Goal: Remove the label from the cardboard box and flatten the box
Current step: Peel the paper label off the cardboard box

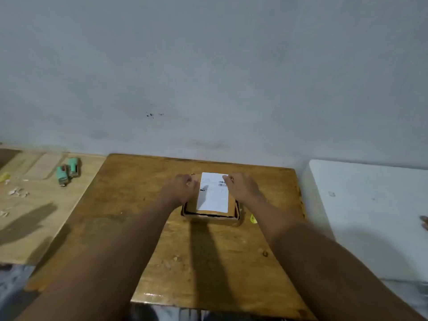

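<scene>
A small brown cardboard box point(212, 215) lies on the wooden table point(208, 262), near its far middle. A white label point(214, 195) with barcodes covers most of the box's top. My left hand point(181, 188) rests on the box's left side, fingers curled at the far left corner. My right hand point(243, 187) is at the label's far right corner, with fingertips pinched on its edge. Whether the corner is lifted cannot be told.
A grey wall stands just behind the table. A lighter wooden board point(46, 205) to the left carries two green objects point(68, 170) and small white scraps. A white surface point(370, 216) lies to the right. A small yellow bit point(253, 219) sits beside the box.
</scene>
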